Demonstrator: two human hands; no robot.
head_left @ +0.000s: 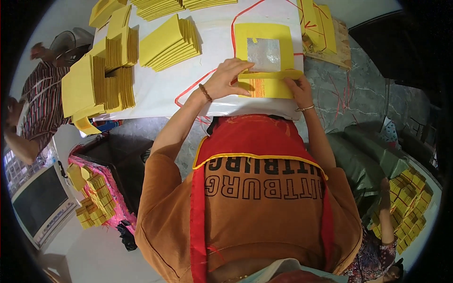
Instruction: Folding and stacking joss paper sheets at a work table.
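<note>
On the white-covered table in front of me lies a yellow paper sheet (286,40) with a silver foil patch (257,54). Its near part is folded up into a raised strip, and an orange-streaked patch (257,88) shows on the nearer side. At the left end of that strip, my left hand (225,79) rests on the paper, fingers stretched and thumb apart. My right hand (302,92) pinches the strip's right end between thumb and fingers. Parts of the right fingers are hidden.
Stacks of folded yellow paper (84,85) stand along the table's left side, with a fanned pile (170,45) nearer the middle. Red ribbon (193,89) runs across the tabletop (155,94). Tied yellow bundles (323,30) sit beyond the right edge. Other people are at far left and lower right.
</note>
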